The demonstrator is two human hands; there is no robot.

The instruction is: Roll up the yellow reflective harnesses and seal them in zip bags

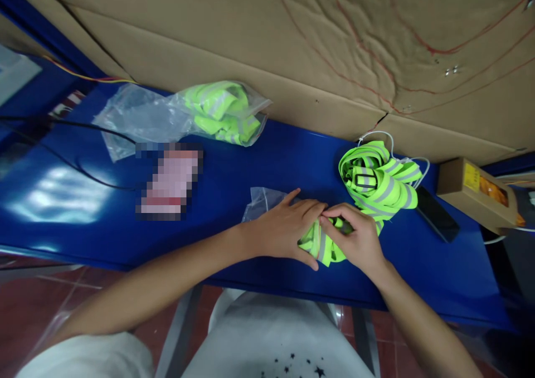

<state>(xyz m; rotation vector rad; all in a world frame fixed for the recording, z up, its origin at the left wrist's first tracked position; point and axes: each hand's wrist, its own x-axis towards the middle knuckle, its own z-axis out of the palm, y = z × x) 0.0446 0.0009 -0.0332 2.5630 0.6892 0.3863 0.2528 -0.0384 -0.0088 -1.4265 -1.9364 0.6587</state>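
My left hand lies palm down with spread fingers over a folded neon-green strap with grey stripes, pressing on its left side. A clear plastic bag shows beneath and behind that hand. The thumb and index finger of my right hand are pinched together at the strap's upper edge, near my left fingertips; what exactly they pinch is too small to tell. Behind my right hand, a looser pile of the same green strap has a black buckle on top.
A clear bag with green straps lies at the back of the blue table. A blurred-out pink item is on the left, with black cables nearby. On the right are a dark phone, a cardboard box and a white cable.
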